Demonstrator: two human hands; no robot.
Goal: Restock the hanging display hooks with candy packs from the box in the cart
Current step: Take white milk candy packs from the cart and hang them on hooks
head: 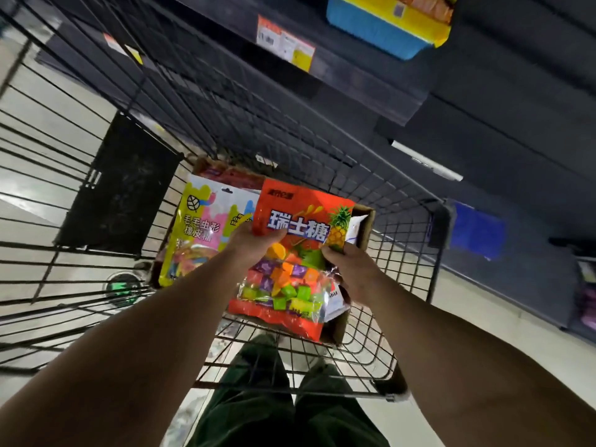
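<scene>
An orange candy pack (300,217) with a pineapple picture and coloured wrapped sweets is held over the cardboard box (364,230) in the wire cart (371,359). My left hand (254,241) grips its left edge. On the right edge, my right hand (350,269) pinches the pack. A yellow and pink gummy pack (200,230) lies in the box to the left, partly covered by the orange pack. More white packaging shows at the box's right side.
Dark shelves (338,82) with price tags rise beyond the cart. A blue and yellow carton (387,24) sits on an upper shelf. The cart's black child-seat flap (119,188) is at left. My legs stand under the cart's near end.
</scene>
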